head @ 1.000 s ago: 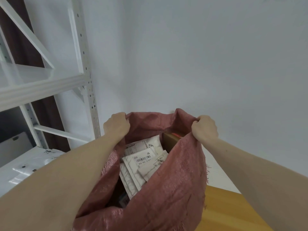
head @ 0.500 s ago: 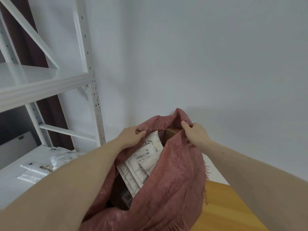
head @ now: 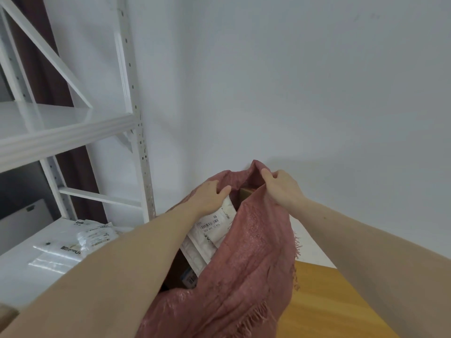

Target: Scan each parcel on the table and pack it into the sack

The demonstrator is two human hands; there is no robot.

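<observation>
Both hands, left [head: 211, 196] and right [head: 280, 189], have been drawn together, each grip pinching the sack [head: 246, 259] rim. Mouth narrowed over parcels [head: 210, 230] between them; packing judged finished, closing begun.

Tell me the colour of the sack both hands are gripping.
Dusty pink-red woven sack, with frayed edges; seen clearly in the head view.

Both forearms are bare from the frame's lower edge up to the wrists, with no sleeve showing. The left hand [head: 210, 196] and the right hand [head: 283, 189] carry no glove, ring, watch or bracelet.
</observation>
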